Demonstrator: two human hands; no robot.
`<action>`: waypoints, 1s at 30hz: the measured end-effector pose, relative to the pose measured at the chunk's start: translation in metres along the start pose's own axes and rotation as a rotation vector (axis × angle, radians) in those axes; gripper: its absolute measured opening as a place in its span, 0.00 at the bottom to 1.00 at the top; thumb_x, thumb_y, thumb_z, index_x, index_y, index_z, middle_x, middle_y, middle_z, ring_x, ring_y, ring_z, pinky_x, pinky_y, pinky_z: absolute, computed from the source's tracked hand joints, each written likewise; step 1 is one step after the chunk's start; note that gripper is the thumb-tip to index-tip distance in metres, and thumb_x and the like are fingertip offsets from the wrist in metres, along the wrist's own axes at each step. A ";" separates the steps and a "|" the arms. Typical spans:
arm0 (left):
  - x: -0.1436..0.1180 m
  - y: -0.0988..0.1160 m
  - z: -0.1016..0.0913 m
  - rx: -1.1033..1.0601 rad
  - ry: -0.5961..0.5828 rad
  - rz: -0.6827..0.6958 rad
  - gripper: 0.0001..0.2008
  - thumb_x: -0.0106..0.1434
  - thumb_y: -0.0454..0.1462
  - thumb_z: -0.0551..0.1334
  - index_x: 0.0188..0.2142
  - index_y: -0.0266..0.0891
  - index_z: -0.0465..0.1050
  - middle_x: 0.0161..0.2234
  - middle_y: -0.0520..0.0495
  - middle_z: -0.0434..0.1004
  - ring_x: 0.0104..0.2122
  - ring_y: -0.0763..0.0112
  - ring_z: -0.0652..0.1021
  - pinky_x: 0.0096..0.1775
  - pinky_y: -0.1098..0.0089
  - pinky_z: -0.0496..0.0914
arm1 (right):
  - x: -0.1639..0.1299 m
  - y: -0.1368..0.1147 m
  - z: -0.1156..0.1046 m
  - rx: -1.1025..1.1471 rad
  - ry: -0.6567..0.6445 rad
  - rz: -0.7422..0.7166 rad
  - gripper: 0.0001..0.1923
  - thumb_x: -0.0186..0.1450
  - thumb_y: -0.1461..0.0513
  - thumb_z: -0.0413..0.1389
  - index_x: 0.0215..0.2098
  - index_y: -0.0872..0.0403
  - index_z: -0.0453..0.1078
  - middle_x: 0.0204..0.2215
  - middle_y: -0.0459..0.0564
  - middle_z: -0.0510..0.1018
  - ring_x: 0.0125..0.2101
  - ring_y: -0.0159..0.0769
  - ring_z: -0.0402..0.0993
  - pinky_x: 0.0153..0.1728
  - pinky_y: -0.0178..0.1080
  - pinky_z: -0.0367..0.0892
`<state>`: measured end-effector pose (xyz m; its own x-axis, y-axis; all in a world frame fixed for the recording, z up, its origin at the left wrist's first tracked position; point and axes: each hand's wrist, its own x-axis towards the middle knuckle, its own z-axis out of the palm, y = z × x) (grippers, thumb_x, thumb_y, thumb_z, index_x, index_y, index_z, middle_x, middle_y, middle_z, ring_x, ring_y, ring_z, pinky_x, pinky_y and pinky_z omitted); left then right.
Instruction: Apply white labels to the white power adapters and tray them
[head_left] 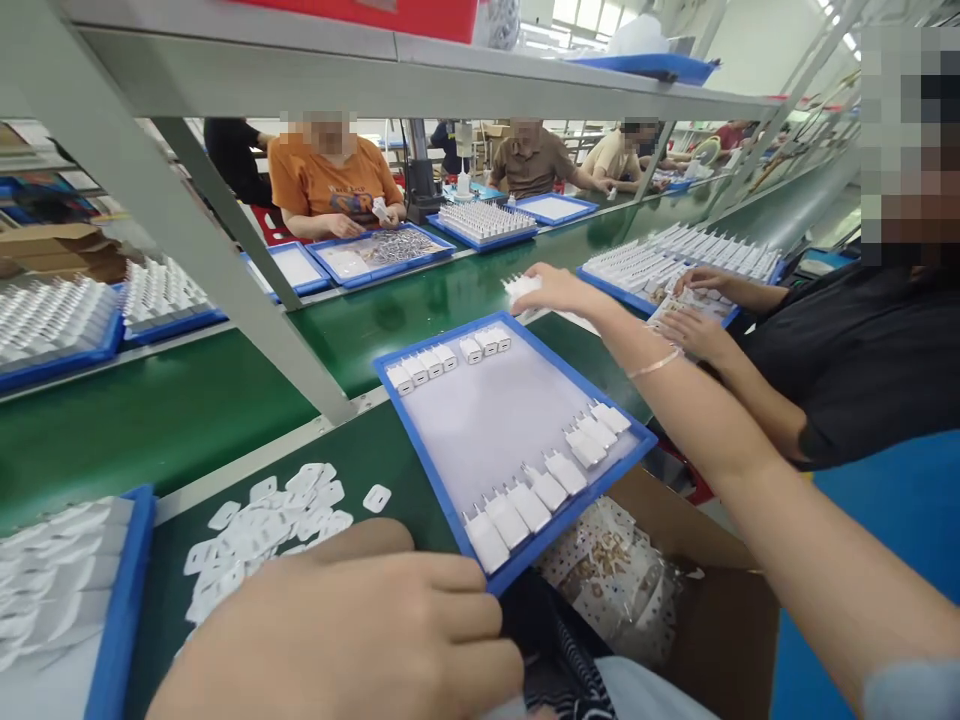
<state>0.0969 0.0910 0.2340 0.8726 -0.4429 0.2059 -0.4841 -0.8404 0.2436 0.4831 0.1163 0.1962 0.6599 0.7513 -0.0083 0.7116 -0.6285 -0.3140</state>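
My right hand (pixel 559 290) reaches out past the far right corner of the tray, its fingers closed around white charger plugs (pixel 521 287) with metal pins. Close to the camera is my left hand (pixel 367 620), fingers curled in beside the tray's near left edge; whatever it may hold is hidden. Between them lies a blue-rimmed tray (pixel 416 440) with a white bottom. White charger housings (pixel 486 538) line its near side, and more housings (pixel 421 368) stand along the far side. Loose white slotted cover plates (pixel 259 530) are heaped on the green bench left of the tray.
Another blue tray (pixel 127 610) of white housings is at the lower left. An open cardboard box (pixel 720 620) holds bagged parts below the bench. A co-worker's hands (pixel 697 320) work at a full tray on the right. A metal post (pixel 247 260) rises beyond the bench.
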 end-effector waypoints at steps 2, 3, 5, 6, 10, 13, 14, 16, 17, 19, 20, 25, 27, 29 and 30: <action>0.007 0.007 -0.011 -0.017 -0.089 0.118 0.06 0.68 0.35 0.61 0.43 0.41 0.75 0.27 0.49 0.75 0.28 0.66 0.74 0.35 0.65 0.70 | -0.053 -0.019 0.021 0.015 -0.019 -0.015 0.46 0.54 0.41 0.63 0.66 0.45 0.59 0.59 0.58 0.70 0.57 0.55 0.68 0.57 0.53 0.61; 0.010 0.011 -0.017 -0.035 -0.138 0.164 0.08 0.68 0.36 0.61 0.46 0.38 0.75 0.28 0.48 0.76 0.28 0.66 0.74 0.36 0.64 0.70 | -0.078 -0.028 0.036 0.011 -0.028 -0.002 0.48 0.52 0.41 0.65 0.66 0.45 0.60 0.60 0.60 0.69 0.59 0.59 0.65 0.58 0.57 0.57; 0.012 0.023 -0.028 -0.049 -0.201 0.172 0.13 0.69 0.37 0.62 0.50 0.34 0.73 0.30 0.46 0.77 0.29 0.65 0.75 0.37 0.64 0.70 | -0.124 -0.045 0.068 0.010 -0.062 0.029 0.47 0.51 0.44 0.65 0.65 0.50 0.61 0.60 0.66 0.67 0.61 0.65 0.62 0.59 0.62 0.52; 0.012 0.032 -0.033 -0.045 -0.222 0.150 0.14 0.69 0.37 0.61 0.52 0.34 0.73 0.31 0.45 0.78 0.30 0.65 0.75 0.38 0.65 0.70 | -0.142 -0.053 0.084 0.012 -0.095 0.040 0.45 0.51 0.45 0.66 0.63 0.52 0.64 0.59 0.68 0.68 0.60 0.67 0.63 0.59 0.63 0.51; -0.001 0.082 -0.046 0.001 -0.236 -0.033 0.12 0.70 0.34 0.59 0.51 0.38 0.74 0.30 0.46 0.78 0.29 0.66 0.75 0.37 0.66 0.71 | -0.184 -0.075 0.127 0.017 -0.228 0.062 0.42 0.51 0.48 0.67 0.60 0.58 0.68 0.59 0.75 0.68 0.60 0.70 0.63 0.60 0.66 0.47; -0.016 0.128 -0.046 0.005 -0.222 -0.199 0.11 0.70 0.33 0.59 0.49 0.41 0.76 0.27 0.48 0.76 0.27 0.66 0.75 0.37 0.67 0.72 | -0.194 -0.079 0.137 0.011 -0.279 0.048 0.43 0.55 0.47 0.66 0.63 0.58 0.65 0.62 0.78 0.64 0.63 0.72 0.60 0.61 0.69 0.43; -0.021 0.142 -0.046 -0.006 -0.220 -0.246 0.12 0.70 0.33 0.58 0.50 0.42 0.76 0.27 0.48 0.76 0.27 0.66 0.75 0.37 0.67 0.72 | -0.196 -0.077 0.136 0.006 -0.299 0.038 0.45 0.57 0.45 0.65 0.65 0.57 0.62 0.64 0.78 0.61 0.64 0.73 0.57 0.61 0.70 0.42; -0.034 0.167 -0.045 -0.042 -0.226 -0.339 0.14 0.70 0.32 0.57 0.52 0.43 0.75 0.29 0.47 0.78 0.29 0.66 0.76 0.39 0.67 0.73 | -0.200 -0.072 0.130 0.011 -0.328 0.007 0.50 0.58 0.40 0.62 0.69 0.55 0.55 0.68 0.78 0.54 0.67 0.78 0.50 0.60 0.74 0.39; -0.041 0.177 -0.044 -0.073 -0.224 -0.383 0.15 0.70 0.32 0.58 0.53 0.43 0.74 0.31 0.47 0.79 0.31 0.66 0.77 0.40 0.68 0.73 | -0.203 -0.070 0.126 0.022 -0.326 -0.007 0.52 0.59 0.38 0.60 0.71 0.56 0.52 0.69 0.79 0.49 0.68 0.80 0.46 0.60 0.76 0.39; -0.060 0.192 -0.038 -0.141 -0.161 -0.494 0.17 0.69 0.33 0.59 0.57 0.43 0.71 0.37 0.45 0.81 0.36 0.65 0.79 0.44 0.68 0.73 | -0.213 -0.064 0.120 0.127 -0.166 -0.058 0.50 0.62 0.37 0.56 0.71 0.56 0.52 0.71 0.77 0.47 0.69 0.80 0.41 0.60 0.76 0.41; -0.072 0.197 -0.030 -0.175 -0.094 -0.571 0.19 0.70 0.34 0.59 0.59 0.43 0.70 0.40 0.44 0.82 0.40 0.65 0.79 0.46 0.69 0.73 | -0.221 -0.062 0.119 0.195 -0.049 -0.132 0.46 0.65 0.39 0.55 0.70 0.56 0.54 0.70 0.76 0.48 0.69 0.77 0.41 0.61 0.75 0.43; -0.117 0.187 0.071 -0.367 0.488 -1.145 0.13 0.72 0.40 0.57 0.52 0.43 0.74 0.42 0.46 0.81 0.43 0.68 0.79 0.46 0.70 0.74 | -0.294 -0.065 0.157 0.545 0.245 -0.750 0.18 0.71 0.54 0.53 0.54 0.53 0.72 0.57 0.62 0.74 0.61 0.53 0.68 0.62 0.57 0.63; -0.117 0.160 0.128 -0.451 0.823 -1.340 0.15 0.71 0.46 0.58 0.49 0.41 0.76 0.45 0.44 0.80 0.46 0.64 0.79 0.48 0.67 0.75 | -0.318 -0.071 0.179 0.472 0.245 -0.871 0.13 0.70 0.59 0.53 0.49 0.53 0.75 0.53 0.60 0.78 0.58 0.53 0.71 0.62 0.59 0.63; -0.104 0.121 0.176 -0.571 1.191 -1.360 0.20 0.69 0.49 0.59 0.50 0.38 0.74 0.49 0.40 0.80 0.51 0.59 0.79 0.55 0.60 0.74 | -0.326 -0.074 0.189 0.420 0.295 -0.894 0.12 0.71 0.63 0.52 0.46 0.54 0.76 0.52 0.59 0.79 0.59 0.53 0.71 0.64 0.62 0.59; -0.093 0.100 0.195 -0.631 1.314 -1.358 0.22 0.67 0.50 0.59 0.53 0.37 0.73 0.52 0.38 0.79 0.54 0.57 0.79 0.57 0.58 0.72 | -0.326 -0.072 0.189 0.419 0.338 -0.884 0.12 0.71 0.64 0.52 0.46 0.53 0.76 0.52 0.58 0.80 0.59 0.52 0.71 0.65 0.63 0.57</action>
<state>-0.0203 -0.0122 0.0546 0.1909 0.9816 0.0036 0.1274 -0.0284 0.9915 0.1715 -0.0450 0.0419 0.0217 0.7739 0.6329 0.8768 0.2894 -0.3840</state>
